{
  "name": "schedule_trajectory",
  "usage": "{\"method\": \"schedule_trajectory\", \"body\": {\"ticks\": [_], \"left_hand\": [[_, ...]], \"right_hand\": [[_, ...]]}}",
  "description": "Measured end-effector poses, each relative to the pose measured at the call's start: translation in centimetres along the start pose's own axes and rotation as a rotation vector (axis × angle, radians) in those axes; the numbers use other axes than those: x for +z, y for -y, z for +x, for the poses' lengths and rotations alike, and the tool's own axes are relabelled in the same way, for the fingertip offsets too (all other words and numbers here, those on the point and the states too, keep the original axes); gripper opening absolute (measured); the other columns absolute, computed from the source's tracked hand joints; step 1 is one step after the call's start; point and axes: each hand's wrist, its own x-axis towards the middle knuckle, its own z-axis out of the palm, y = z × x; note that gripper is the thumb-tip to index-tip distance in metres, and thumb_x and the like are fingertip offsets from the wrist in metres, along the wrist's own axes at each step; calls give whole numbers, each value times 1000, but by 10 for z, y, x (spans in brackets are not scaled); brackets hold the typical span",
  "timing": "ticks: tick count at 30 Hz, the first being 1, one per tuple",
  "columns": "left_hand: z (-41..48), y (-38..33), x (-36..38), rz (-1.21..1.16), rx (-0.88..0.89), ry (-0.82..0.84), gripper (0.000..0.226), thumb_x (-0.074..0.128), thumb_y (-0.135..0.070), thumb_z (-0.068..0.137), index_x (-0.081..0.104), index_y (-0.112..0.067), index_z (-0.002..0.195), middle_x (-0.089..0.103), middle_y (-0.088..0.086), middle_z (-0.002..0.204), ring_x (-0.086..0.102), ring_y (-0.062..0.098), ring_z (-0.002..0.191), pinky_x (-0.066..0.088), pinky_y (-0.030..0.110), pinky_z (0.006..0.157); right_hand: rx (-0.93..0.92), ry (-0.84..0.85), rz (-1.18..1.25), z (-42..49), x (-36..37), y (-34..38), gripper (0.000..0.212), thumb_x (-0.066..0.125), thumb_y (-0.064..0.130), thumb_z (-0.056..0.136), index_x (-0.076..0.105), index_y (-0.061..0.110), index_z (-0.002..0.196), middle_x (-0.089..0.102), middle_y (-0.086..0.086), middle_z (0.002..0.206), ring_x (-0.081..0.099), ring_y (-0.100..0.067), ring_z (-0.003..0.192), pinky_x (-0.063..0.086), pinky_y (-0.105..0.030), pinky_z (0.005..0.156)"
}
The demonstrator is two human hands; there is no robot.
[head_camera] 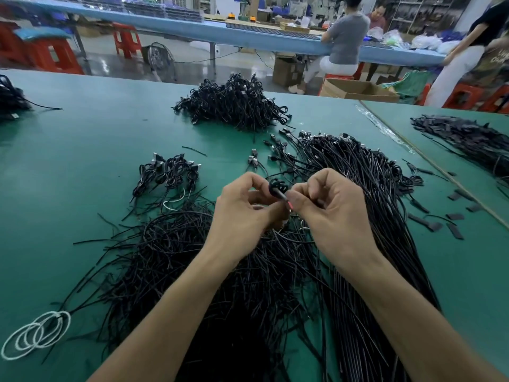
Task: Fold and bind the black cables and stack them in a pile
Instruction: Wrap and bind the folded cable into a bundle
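Note:
My left hand (242, 208) and my right hand (330, 205) meet above the green table (82, 150), both pinching one small folded black cable (276, 187) between their fingertips; its end shows a red tip. Under my arms lies a heap of black twist ties (192, 260). A long bundle of unfolded black cables (366, 194) runs along my right side. A big pile of bound cables (234, 103) sits at the far middle. A small group of bound cables (168, 172) lies to the left of my hands.
White cord loops (35, 334) lie at the near left. Black tabs (440, 219) are scattered to the right, beside a table seam. More black cables (468, 139) lie on the right table, another heap (11, 97) at far left. People sit and stand at a blue bench behind.

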Motion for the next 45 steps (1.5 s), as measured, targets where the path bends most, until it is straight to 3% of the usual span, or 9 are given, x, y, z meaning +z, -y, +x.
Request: {"method": "schedule_trajectory", "body": {"ticks": [3,10,15,19,24,29,34,40,45], "left_hand": [[2,-7,-5,-191,-84,10,17,69,0,89,57,-12,88,74,7,76,70,17,64,56,23,54],[1,-21,0,-636,-281,-17,13,47,-19,99,52,-14,88,74,17,106,64,33,90,56,36,73],[0,-22,-1,-745,-187,-14,16,54,-33,94,54,-20,86,74,4,84,66,19,73,52,30,67],[0,-16,-2,-639,-44,-56,10,64,-23,90,56,-18,87,60,-3,64,57,14,62,52,28,68],[-1,-6,-7,-39,228,10,44,87,-28,69,54,-20,98,61,-5,66,57,12,62,51,24,61],[-1,1,-5,285,-14,134,47,86,-52,68,55,-23,88,60,-4,59,54,11,49,44,29,51],[-1,0,-5,168,-182,180,37,81,-33,83,48,-19,95,72,9,65,66,23,49,48,25,43],[2,-6,-7,-152,-271,138,17,63,-3,92,66,-10,107,76,17,100,74,32,90,62,41,76],[4,-14,-12,-383,-362,81,28,48,-20,99,70,-3,96,73,20,96,70,23,73,59,32,57]], "right_hand": [[35,21,83,-2,3,0,40,70,-8,85,44,18,70,64,-1,73,62,-16,74,59,-32,75],[127,46,195,2,1,1,37,69,-8,85,46,16,70,63,6,66,58,-4,61,48,-15,60],[218,34,272,-1,0,-1,39,70,-5,86,41,17,70,62,2,67,53,-12,64,48,-19,58],[224,118,227,-4,0,-1,39,72,-3,85,41,17,71,64,-6,73,55,-11,65,50,-21,60],[191,84,89,0,-8,-4,38,70,-5,85,42,15,70,60,6,59,57,-7,58,50,-19,59],[125,14,-93,6,-15,-5,47,75,1,84,43,30,64,68,3,70,67,-19,67,59,-45,73],[84,12,-133,3,-10,-6,47,75,3,84,41,29,64,70,5,70,70,-18,65,58,-44,68],[106,28,0,2,2,-6,42,74,-3,84,44,19,64,65,1,69,63,-17,71,57,-54,74],[77,70,-24,5,1,-11,38,80,5,78,48,23,66,74,-6,78,73,-29,80,57,-56,81]]}}
